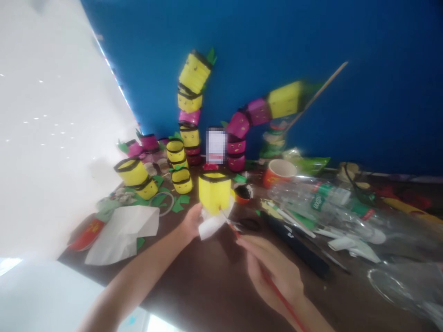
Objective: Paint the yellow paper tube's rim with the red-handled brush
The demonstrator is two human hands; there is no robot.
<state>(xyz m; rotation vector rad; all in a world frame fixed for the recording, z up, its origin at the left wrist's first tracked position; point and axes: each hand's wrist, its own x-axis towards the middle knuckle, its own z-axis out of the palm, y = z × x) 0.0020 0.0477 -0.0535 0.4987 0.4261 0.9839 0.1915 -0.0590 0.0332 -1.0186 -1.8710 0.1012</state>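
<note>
My left hand [192, 223] grips a yellow cup [213, 193] with a black rim, its fingers partly hidden behind the cup and a piece of white paper [212, 225] at its lower edge. In my right hand [272, 265] is a red-handled paintbrush [277, 290], held like a pen. The brush tip reaches the lower front of the yellow cup, though blur hides whether it touches. Just behind and to the right stands a small orange cup [243, 192] with dark contents.
Stacked yellow and magenta cups [189, 110] stand at the back by the blue wall [277, 41]. Clear plastic bottles [332, 203], a red paper cup [279, 172] and a dark long tool [294, 244] lie right. White paper [124, 233] and a tape roll [162, 204] lie left.
</note>
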